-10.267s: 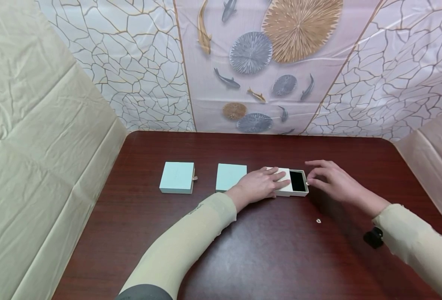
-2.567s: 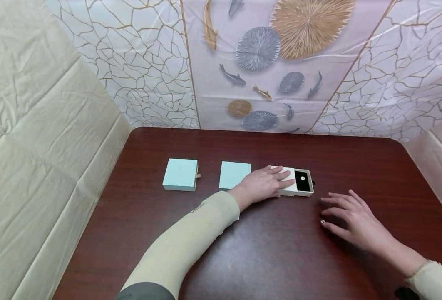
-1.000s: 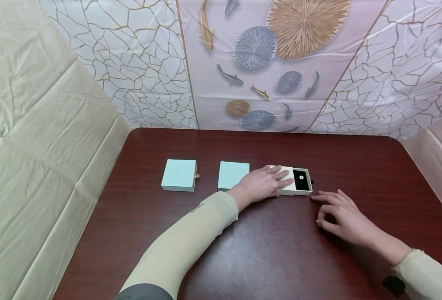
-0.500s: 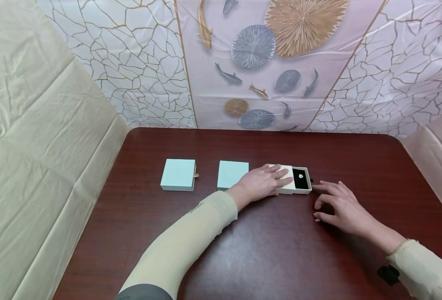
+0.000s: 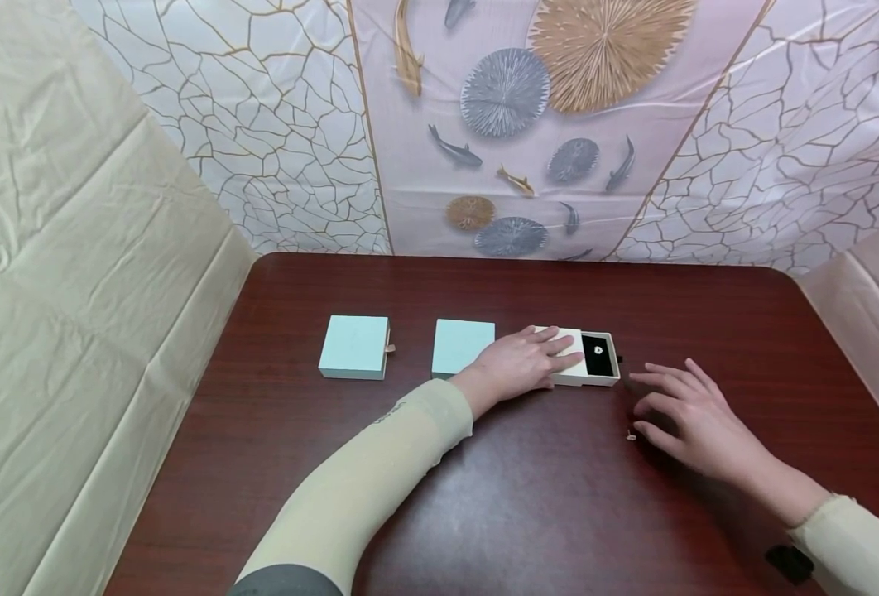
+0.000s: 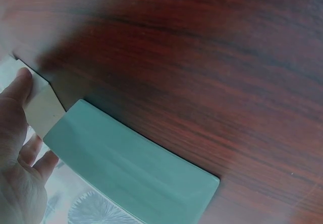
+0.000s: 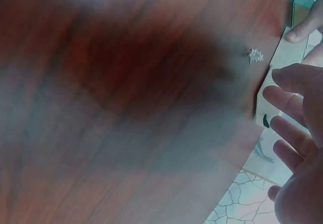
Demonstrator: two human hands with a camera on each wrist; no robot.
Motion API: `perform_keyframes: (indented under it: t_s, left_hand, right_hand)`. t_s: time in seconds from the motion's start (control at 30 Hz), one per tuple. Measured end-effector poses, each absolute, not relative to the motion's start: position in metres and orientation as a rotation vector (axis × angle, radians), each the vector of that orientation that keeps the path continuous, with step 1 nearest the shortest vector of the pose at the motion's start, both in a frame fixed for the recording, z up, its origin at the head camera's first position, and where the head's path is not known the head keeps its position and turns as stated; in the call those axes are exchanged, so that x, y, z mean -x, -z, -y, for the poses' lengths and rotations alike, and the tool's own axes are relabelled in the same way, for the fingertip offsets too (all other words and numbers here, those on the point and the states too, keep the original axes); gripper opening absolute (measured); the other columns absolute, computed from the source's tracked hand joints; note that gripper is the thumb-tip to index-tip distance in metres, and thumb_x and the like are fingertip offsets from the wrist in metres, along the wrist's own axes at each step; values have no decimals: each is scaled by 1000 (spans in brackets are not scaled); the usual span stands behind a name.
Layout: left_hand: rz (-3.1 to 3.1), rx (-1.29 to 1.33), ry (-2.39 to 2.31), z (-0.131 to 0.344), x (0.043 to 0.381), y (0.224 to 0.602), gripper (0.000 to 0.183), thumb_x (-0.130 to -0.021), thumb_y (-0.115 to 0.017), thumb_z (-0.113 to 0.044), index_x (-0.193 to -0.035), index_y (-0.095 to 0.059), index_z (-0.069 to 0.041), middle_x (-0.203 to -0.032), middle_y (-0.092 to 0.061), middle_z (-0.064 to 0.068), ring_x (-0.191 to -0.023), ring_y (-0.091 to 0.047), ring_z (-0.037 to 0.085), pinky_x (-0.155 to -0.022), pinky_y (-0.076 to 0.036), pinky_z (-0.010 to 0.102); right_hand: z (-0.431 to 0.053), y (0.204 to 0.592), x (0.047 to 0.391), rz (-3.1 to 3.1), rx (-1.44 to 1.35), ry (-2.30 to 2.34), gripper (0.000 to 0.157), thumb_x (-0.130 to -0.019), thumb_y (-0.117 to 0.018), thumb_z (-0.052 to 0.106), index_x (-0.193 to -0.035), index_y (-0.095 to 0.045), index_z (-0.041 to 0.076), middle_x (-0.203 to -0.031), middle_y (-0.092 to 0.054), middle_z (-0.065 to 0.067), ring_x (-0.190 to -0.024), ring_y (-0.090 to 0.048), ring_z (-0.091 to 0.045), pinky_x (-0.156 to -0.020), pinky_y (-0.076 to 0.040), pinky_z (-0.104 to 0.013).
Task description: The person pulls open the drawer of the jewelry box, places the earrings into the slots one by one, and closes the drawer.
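A white drawer-style jewellery box (image 5: 574, 372) lies on the table with its drawer (image 5: 601, 381) partly slid out to the right. On the black pad inside sits a small white flower-like stud (image 5: 598, 350). My left hand (image 5: 516, 364) rests across the box top with straight, spread fingers, its thumb (image 7: 293, 34) against the near side. A tiny sparkling piece that looks like a stud earring (image 7: 256, 55) lies on the tabletop in front of the drawer. Close beside it is my right hand (image 5: 696, 422), fingers loosely bent and holding nothing, thumb tip nearest the piece.
Two mint-green boxes stand to the left: a far-left box (image 5: 353, 346) with a ribbon tab, and a middle box (image 5: 463, 343) partly behind my left forearm. Patterned cloth (image 5: 298, 165) hangs behind the dark red table (image 5: 484, 497).
The stud now on the pad was absent ten seconds ago. The other piece was at my right thumb tip 2.6 seconds ago; now it lies apart. My right hand has drawn slightly right.
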State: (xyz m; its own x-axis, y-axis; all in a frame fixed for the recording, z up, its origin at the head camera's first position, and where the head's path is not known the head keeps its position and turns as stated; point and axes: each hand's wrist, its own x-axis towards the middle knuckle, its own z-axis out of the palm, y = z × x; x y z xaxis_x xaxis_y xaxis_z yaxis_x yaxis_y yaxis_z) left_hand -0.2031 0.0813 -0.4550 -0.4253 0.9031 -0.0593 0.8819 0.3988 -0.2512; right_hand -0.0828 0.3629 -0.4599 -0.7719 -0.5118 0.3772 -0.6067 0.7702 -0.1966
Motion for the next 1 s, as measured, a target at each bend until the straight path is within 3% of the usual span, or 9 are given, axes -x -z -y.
perform_keyframes:
  t_s: [0.07, 0.2, 0.27, 0.83, 0.9, 1.0]
  left_hand:
    - [2553, 1632, -379, -81, 203, 455, 60, -112, -54, -45, -168, -38, -31, -171, -38, -2, -159, -36, 21, -125, -37, 37]
    - [2546, 1629, -389, -81, 203, 454, 60, -112, -55, -45, -168, -38, -31, -171, -39, -2, -158, -37, 21, -125, -38, 37]
    - [2539, 1627, -397, -81, 202, 454, 60, -112, -55, -45, -168, -38, -31, -170, -40, -2, -158, -37, 21, -124, -39, 37]
    - [2542, 1625, -381, -81, 202, 455, 61, -111, -56, -45, -168, -38, -31, -170, -40, -2, -158, -37, 21, -125, -38, 37]
    - [2540, 1626, -375, -81, 202, 455, 61, -111, -56, -45, -168, -39, -31, -170, -40, -2, -158, -37, 21, -125, -38, 37]
    - [2534, 1628, -371, -81, 202, 455, 61, -111, -57, -45, -167, -39, -32, -170, -41, -2, -157, -38, 21, -125, -38, 37]
  right_hand:
    - [-362, 461, 79, 2639, -885, -434, 12, -94, -80, 33, -89, -75, 23, -130, -72, -15, -133, -53, -37, -133, -8, -52]
    - [-356, 465, 73, 2578, -925, -404, 53, -110, -46, 60, -89, -75, 20, -124, -74, -15, -126, -56, -39, -134, -6, -47]
    - [-353, 468, 71, 2549, -945, -390, 60, -112, -39, 60, -88, -75, 19, -122, -74, -15, -123, -57, -40, -134, -6, -45]
    - [-353, 478, 74, 2506, -968, -436, 59, -115, -38, 52, -84, -73, 18, -119, -75, -15, -117, -62, -42, -134, -9, -41]
    - [-353, 476, 74, 2529, -943, -473, 48, -113, -49, 48, -85, -74, 18, -120, -75, -15, -118, -62, -43, -133, -9, -39]
    - [-354, 473, 75, 2558, -895, -535, 17, -100, -73, 28, -87, -76, 18, -121, -75, -14, -120, -61, -42, -132, -10, -34]
